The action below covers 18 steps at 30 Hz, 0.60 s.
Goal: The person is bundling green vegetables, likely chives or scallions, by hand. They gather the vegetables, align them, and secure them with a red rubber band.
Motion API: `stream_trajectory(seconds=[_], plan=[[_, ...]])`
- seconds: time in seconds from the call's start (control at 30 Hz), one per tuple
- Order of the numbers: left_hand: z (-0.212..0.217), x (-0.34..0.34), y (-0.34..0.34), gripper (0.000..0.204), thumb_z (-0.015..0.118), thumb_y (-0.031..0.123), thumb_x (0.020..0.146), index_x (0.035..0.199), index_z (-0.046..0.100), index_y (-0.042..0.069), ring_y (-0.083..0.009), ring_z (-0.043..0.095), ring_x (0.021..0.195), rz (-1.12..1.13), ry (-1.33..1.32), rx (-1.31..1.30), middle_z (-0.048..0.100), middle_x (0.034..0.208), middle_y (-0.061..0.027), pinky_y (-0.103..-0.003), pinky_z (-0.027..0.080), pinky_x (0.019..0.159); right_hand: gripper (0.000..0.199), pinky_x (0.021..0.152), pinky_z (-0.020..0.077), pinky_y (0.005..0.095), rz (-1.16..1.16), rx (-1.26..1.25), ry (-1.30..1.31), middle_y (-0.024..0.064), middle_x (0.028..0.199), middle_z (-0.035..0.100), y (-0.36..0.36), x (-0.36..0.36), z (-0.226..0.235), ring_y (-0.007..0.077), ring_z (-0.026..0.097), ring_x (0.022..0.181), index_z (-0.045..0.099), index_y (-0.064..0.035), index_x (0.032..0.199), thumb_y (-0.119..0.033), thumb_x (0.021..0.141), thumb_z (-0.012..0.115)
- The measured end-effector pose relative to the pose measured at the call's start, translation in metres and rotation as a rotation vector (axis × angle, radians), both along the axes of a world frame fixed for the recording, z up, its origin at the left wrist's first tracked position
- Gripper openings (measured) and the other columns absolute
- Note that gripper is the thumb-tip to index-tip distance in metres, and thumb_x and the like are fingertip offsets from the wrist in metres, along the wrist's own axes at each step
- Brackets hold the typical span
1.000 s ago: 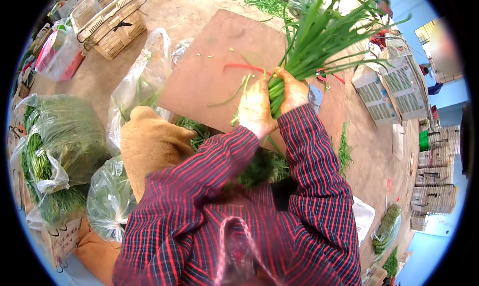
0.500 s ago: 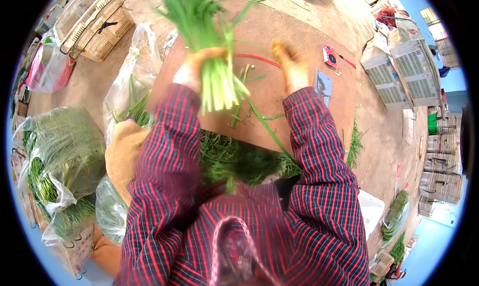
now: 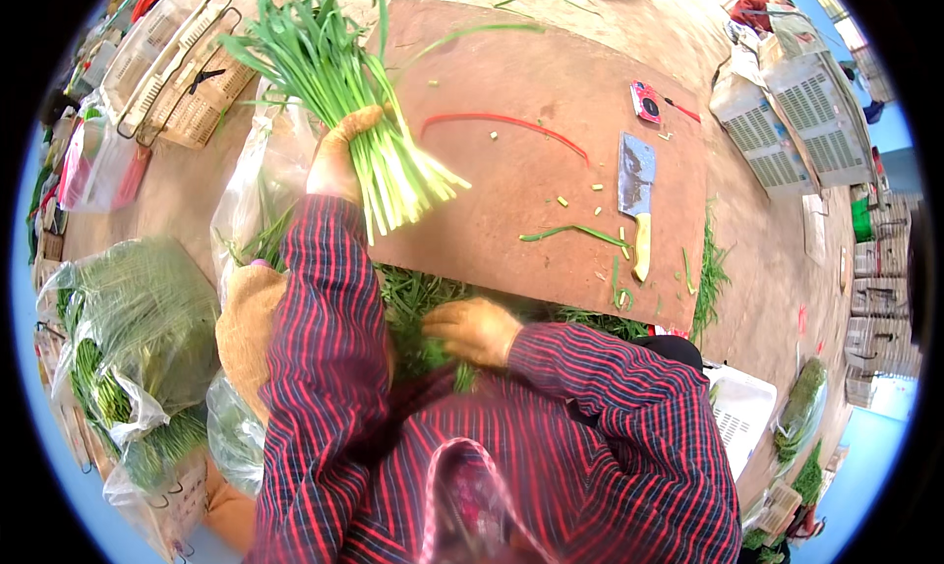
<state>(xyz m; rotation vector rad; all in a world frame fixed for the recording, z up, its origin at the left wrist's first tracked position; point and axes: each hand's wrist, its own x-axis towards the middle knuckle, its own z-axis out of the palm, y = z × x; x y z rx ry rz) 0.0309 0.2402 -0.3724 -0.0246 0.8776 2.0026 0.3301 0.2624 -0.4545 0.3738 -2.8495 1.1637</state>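
My left hand (image 3: 344, 151), in a yellowish glove, is wrapped around a bunch of garlic chives (image 3: 324, 87) above the left edge of the board. The leaves fan up and away; the pale cut ends point down toward me. My right hand (image 3: 474, 330), gloved too, is low in front of my body, below the board's near edge. Its fingers stretch leftward over loose greens (image 3: 418, 296), and I see nothing in them. On the brown board (image 3: 492, 215) lie a red strip (image 3: 506, 121), a cleaver (image 3: 637, 176) with a pale handle, and cut bits of stalk.
A red tape measure-like object (image 3: 646, 102) sits at the board's far right. Plastic bags of greens (image 3: 138, 318) stand on the left, below a wicker-look basket (image 3: 202, 92). Grey crates (image 3: 787, 121) stand to the right, and a white basket (image 3: 739, 412) is near my right elbow.
My left hand has moved left with the bunch, which now leans leftward. My right hand has dropped from over the board to the greens near my lap. A long stalk has shifted on the board.
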Motion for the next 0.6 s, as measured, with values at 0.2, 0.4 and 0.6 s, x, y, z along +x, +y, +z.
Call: stream_trajectory(seconds=[0.2, 0.4, 0.6], plan=[[0.012, 0.027, 0.023, 0.030, 0.071, 0.009, 0.074, 0.099, 0.060, -0.003, -0.0323, 0.067, 0.076, -0.145, -0.012, -0.044, 0.066, 0.086, -0.0196, -0.043, 0.058, 0.072, 0.019, 0.072, 0.0534, 0.0412, -0.843, 0.140, 0.043, 0.0100, 0.092, 0.068, 0.136, -0.045, 0.037, 0.0308, 0.065, 0.080, 0.071, -0.0162, 0.094, -0.024, 0.076, 0.070], [0.002, 0.042, 0.049, 0.029, 0.070, 0.007, 0.075, 0.100, 0.060, -0.005, -0.0298, 0.067, 0.077, -0.302, -0.008, -0.165, 0.066, 0.090, -0.0177, -0.040, 0.058, 0.074, 0.026, 0.084, 0.0515, 0.0401, -1.021, 0.635, -0.089, 0.0074, 0.105, 0.067, 0.235, -0.081, 0.021, 0.0268, 0.064, 0.097, 0.070, -0.0172, 0.103, -0.028, 0.079, 0.069], [-0.007, 0.048, 0.081, 0.029, 0.068, 0.010, 0.078, 0.102, 0.061, -0.006, -0.0277, 0.067, 0.075, -0.475, 0.031, -0.148, 0.068, 0.089, -0.0174, -0.037, 0.058, 0.073, 0.028, 0.084, 0.0508, 0.0381, -0.807, 0.314, -0.440, 0.0126, 0.096, 0.070, 0.243, -0.074, 0.044, 0.0255, 0.066, 0.093, 0.072, -0.0131, 0.101, -0.029, 0.078, 0.070]])
